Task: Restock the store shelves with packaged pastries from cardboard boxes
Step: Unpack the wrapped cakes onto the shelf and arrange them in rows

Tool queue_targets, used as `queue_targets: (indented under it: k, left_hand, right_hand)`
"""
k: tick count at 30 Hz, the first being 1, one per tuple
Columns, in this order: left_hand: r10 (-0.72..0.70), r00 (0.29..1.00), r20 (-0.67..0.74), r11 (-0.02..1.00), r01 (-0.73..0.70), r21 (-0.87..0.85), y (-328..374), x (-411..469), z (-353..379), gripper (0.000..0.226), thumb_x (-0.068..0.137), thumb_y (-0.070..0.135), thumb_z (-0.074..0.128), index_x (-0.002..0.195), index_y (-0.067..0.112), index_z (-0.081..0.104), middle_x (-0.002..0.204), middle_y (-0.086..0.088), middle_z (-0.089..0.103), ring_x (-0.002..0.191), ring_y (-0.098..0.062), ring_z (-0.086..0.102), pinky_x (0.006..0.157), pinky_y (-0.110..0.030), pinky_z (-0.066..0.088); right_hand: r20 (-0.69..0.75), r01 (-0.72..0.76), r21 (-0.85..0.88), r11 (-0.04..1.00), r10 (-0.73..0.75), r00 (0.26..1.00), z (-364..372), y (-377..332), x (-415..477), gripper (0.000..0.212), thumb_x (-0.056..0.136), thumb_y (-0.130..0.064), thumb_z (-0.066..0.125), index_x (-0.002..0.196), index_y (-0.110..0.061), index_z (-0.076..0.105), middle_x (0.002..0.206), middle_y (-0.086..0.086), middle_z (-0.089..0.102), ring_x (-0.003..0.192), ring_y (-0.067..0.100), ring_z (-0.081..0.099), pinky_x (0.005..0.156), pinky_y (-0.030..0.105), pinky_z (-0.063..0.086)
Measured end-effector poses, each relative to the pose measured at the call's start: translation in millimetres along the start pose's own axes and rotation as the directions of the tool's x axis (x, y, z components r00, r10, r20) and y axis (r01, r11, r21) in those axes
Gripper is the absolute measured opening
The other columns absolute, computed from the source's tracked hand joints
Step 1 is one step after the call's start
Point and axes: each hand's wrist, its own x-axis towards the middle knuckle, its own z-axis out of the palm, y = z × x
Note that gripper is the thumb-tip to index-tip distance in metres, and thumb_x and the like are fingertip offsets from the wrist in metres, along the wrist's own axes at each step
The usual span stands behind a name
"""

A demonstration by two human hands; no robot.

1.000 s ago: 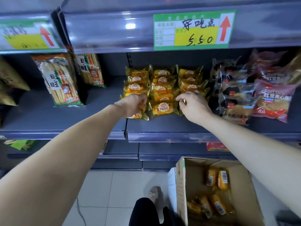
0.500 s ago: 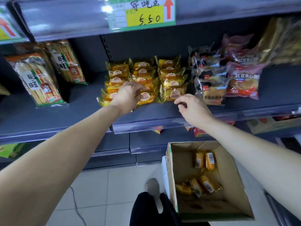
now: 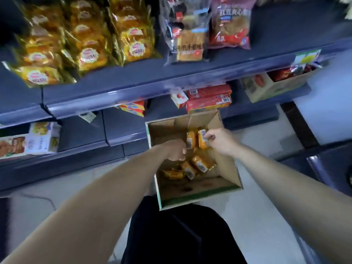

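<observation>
Hands both down in cardboard box: right hand fingers pinching one pastry pack, left hand fingers curled beside another pack, grip unclear. Tip: grab by wrapper edges, don't squash.

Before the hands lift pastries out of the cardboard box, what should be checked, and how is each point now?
1. Right hand pinching an upright yellow wrapped pastry: ok.
2. Left hand grip on the neighbouring upright pastry: cannot tell, fingers hidden.
3. Brown cardboard box open, flaps clear: ok.
4. Loose pastries remaining at the bottom: ok.
5. Free space on the grey shelf before the yellow packs: ok.
</observation>
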Motion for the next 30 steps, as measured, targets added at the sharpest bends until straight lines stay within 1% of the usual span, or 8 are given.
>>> queue_targets:
  k: [3, 6, 13, 19, 21, 24, 27, 30]
  left_hand:
    - [-0.082, 0.991, 0.105, 0.995, 0.075, 0.066, -8.0, 20.1, 35.5, 0.040, 0.091, 0.016, 0.057, 0.128, 0.004, 0.053, 0.126, -0.013, 0.056, 0.114, -0.027, 0.054, 0.089, -0.029, 0.044]
    - [-0.160, 0.973, 0.164, 0.987, 0.154, 0.053, -17.1, 40.8, 66.8, 0.029, 0.091, 0.019, 0.058, 0.115, 0.004, 0.058, 0.099, -0.010, 0.057, 0.088, -0.022, 0.056, 0.072, -0.027, 0.042]
    - [-0.236, 0.936, 0.262, 0.965, 0.257, -0.046, -35.9, 84.0, 107.8, 0.027, 0.090, 0.017, 0.058, 0.116, 0.012, 0.058, 0.098, -0.005, 0.055, 0.084, -0.016, 0.053, 0.075, -0.028, 0.042]
    - [-0.154, 0.956, 0.251, 0.987, 0.140, 0.074, -41.8, 90.5, 110.2, 0.025, 0.089, 0.017, 0.061, 0.112, 0.008, 0.061, 0.096, -0.008, 0.059, 0.080, -0.018, 0.053, 0.068, -0.026, 0.041]
    - [-0.103, 0.973, 0.205, 0.993, 0.090, 0.071, -39.2, 84.4, 94.6, 0.027, 0.090, 0.020, 0.061, 0.113, 0.007, 0.060, 0.094, -0.006, 0.057, 0.081, -0.019, 0.054, 0.066, -0.026, 0.041]
    - [-0.053, 0.993, 0.108, 0.999, 0.052, 0.012, -36.5, 67.5, 58.4, 0.027, 0.092, 0.016, 0.054, 0.116, 0.004, 0.057, 0.107, -0.011, 0.060, 0.088, -0.021, 0.054, 0.064, -0.026, 0.040]
    - [-0.045, 0.999, 0.010, 0.994, 0.046, -0.100, -35.5, 42.4, 20.9, 0.034, 0.095, 0.024, 0.051, 0.124, 0.006, 0.052, 0.122, -0.010, 0.056, 0.105, -0.024, 0.054, 0.077, -0.030, 0.043]
    - [-0.070, 0.997, -0.035, 0.955, 0.057, -0.290, -27.3, 11.1, -13.8, 0.043, 0.096, 0.029, 0.051, 0.133, 0.010, 0.046, 0.132, -0.003, 0.051, 0.120, -0.023, 0.048, 0.100, -0.034, 0.042]
  right_hand:
    - [0.099, -0.018, 0.023, 1.000, 0.016, 0.995, 25.2, 23.0, 0.3, 0.024, 0.092, -0.013, 0.056, 0.115, -0.013, 0.064, 0.121, 0.008, 0.060, 0.111, 0.024, 0.056, 0.091, 0.032, 0.046]
    - [0.174, -0.051, 0.012, 0.999, 0.048, 0.984, 48.1, 40.7, 7.8, 0.026, 0.093, -0.014, 0.055, 0.118, -0.012, 0.061, 0.123, 0.007, 0.059, 0.114, 0.023, 0.055, 0.095, 0.035, 0.048]
    - [0.299, -0.143, -0.008, 0.990, 0.139, 0.944, 108.7, 68.9, 50.3, 0.018, 0.094, -0.021, 0.055, 0.111, -0.015, 0.059, 0.109, 0.003, 0.061, 0.103, 0.019, 0.057, 0.084, 0.027, 0.044]
    - [0.299, -0.220, -0.159, 0.962, 0.259, 0.918, 144.6, 72.6, 76.7, 0.068, 0.079, -0.019, 0.074, 0.135, -0.014, 0.036, 0.131, 0.010, 0.048, 0.123, 0.029, 0.048, 0.100, 0.042, 0.044]
    - [0.262, -0.189, -0.223, 0.956, 0.245, 0.933, 149.1, 74.2, 80.0, 0.059, 0.083, -0.015, 0.069, 0.133, -0.011, 0.038, 0.132, 0.011, 0.049, 0.122, 0.029, 0.049, 0.099, 0.039, 0.044]
    - [0.236, -0.194, -0.191, 0.962, 0.237, 0.942, 141.2, 71.4, 76.6, 0.032, 0.086, -0.009, 0.063, 0.116, -0.009, 0.053, 0.111, 0.007, 0.061, 0.104, 0.024, 0.060, 0.085, 0.030, 0.049]
    - [0.274, -0.254, -0.014, 0.967, 0.248, 0.929, 110.1, 60.9, 68.7, 0.017, 0.079, -0.010, 0.066, 0.094, -0.010, 0.058, 0.092, 0.007, 0.061, 0.084, 0.022, 0.062, 0.070, 0.028, 0.049]
    - [0.286, -0.310, 0.222, 0.925, 0.242, 0.927, 62.4, 44.9, 54.7, 0.022, 0.072, -0.015, 0.069, 0.093, -0.010, 0.063, 0.095, 0.010, 0.066, 0.089, 0.025, 0.064, 0.078, 0.035, 0.055]
